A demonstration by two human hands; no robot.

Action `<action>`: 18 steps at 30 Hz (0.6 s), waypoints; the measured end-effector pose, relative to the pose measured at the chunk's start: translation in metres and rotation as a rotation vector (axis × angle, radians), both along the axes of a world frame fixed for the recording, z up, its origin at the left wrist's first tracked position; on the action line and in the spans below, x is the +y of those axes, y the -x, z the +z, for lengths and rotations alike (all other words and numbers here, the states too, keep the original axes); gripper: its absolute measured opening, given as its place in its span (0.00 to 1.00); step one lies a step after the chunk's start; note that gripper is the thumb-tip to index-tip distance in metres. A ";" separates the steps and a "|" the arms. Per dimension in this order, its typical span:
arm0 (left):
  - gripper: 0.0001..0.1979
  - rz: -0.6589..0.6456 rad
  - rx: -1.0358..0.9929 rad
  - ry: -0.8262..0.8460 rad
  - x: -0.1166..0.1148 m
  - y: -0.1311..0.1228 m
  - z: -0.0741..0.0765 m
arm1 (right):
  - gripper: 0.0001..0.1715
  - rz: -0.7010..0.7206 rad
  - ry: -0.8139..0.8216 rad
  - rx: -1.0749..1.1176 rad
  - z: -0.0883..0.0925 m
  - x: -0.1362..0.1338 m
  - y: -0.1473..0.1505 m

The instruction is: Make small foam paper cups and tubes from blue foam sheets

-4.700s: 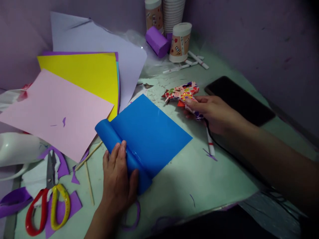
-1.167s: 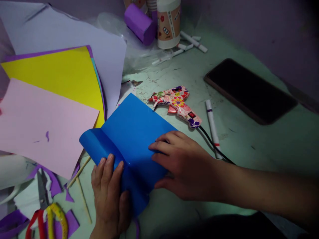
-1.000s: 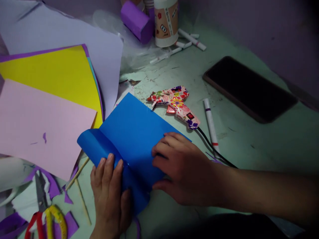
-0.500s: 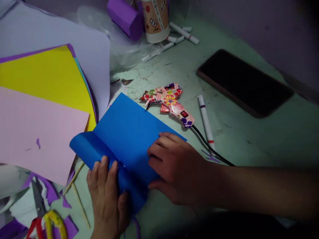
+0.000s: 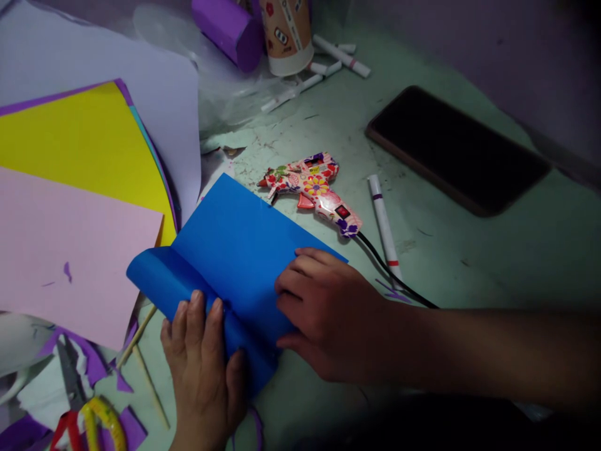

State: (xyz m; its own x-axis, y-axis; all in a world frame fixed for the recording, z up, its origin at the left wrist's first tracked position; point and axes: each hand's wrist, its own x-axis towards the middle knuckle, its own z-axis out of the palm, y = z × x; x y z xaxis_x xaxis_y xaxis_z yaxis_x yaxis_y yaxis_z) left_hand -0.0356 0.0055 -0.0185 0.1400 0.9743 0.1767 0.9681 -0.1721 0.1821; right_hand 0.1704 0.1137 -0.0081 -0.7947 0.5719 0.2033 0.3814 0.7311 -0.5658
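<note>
A sheet of blue paper (image 5: 244,232) lies on the table with its left side curled over into a loose fold. My left hand (image 5: 204,369) rests on that fold, its fingers stretched out and pressing down on it. On the right part of the sheet, my right hand (image 5: 323,313) has its fingers curled against the paper, with the thumb by the lower edge; the fingertips are partly hidden. Just beyond the sheet lies a flower-patterned hot glue gun (image 5: 314,188) with a black cord.
Pink paper (image 5: 79,250) and yellow paper (image 5: 84,144) lie at left. Scissors (image 5: 70,388), purple scraps and thin sticks (image 5: 150,388) are at lower left. A white marker (image 5: 385,228) and a phone (image 5: 460,150) lie to the right. A paper cup (image 5: 287,37) stands at the back beside a purple tube (image 5: 228,31).
The whole view has shifted slightly, so things sit a little further left and up. Both hands keep nearly the same places on the blue paper.
</note>
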 end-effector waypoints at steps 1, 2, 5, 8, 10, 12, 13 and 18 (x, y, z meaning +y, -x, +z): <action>0.32 -0.004 0.004 -0.003 0.000 0.000 0.000 | 0.14 -0.002 -0.004 0.001 0.000 0.000 0.000; 0.32 -0.007 0.009 -0.005 0.001 0.000 0.000 | 0.14 -0.002 -0.005 0.002 0.000 0.000 0.000; 0.33 -0.012 0.025 0.002 0.002 0.000 -0.001 | 0.13 -0.007 -0.006 0.004 0.000 0.000 0.001; 0.34 -0.013 0.039 0.005 0.003 -0.001 0.000 | 0.13 -0.006 -0.007 0.002 0.000 0.000 0.001; 0.34 -0.015 0.050 -0.001 0.003 -0.002 0.000 | 0.11 0.000 -0.005 -0.008 0.000 0.000 0.000; 0.34 -0.020 0.054 -0.007 0.003 -0.003 0.000 | 0.10 0.004 0.000 -0.013 0.000 0.001 0.000; 0.34 -0.020 0.053 -0.007 0.004 -0.004 0.001 | 0.09 0.004 0.002 -0.015 0.000 0.001 0.000; 0.34 -0.017 0.049 -0.001 0.004 -0.003 0.001 | 0.09 -0.002 0.001 -0.010 -0.001 0.001 0.000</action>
State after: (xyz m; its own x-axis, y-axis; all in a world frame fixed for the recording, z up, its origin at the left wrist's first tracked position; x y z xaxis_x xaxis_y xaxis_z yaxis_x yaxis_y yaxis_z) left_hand -0.0323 0.0096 -0.0177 0.1649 0.9715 0.1704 0.9728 -0.1888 0.1346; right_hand 0.1708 0.1151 -0.0088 -0.7954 0.5739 0.1947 0.3888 0.7297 -0.5625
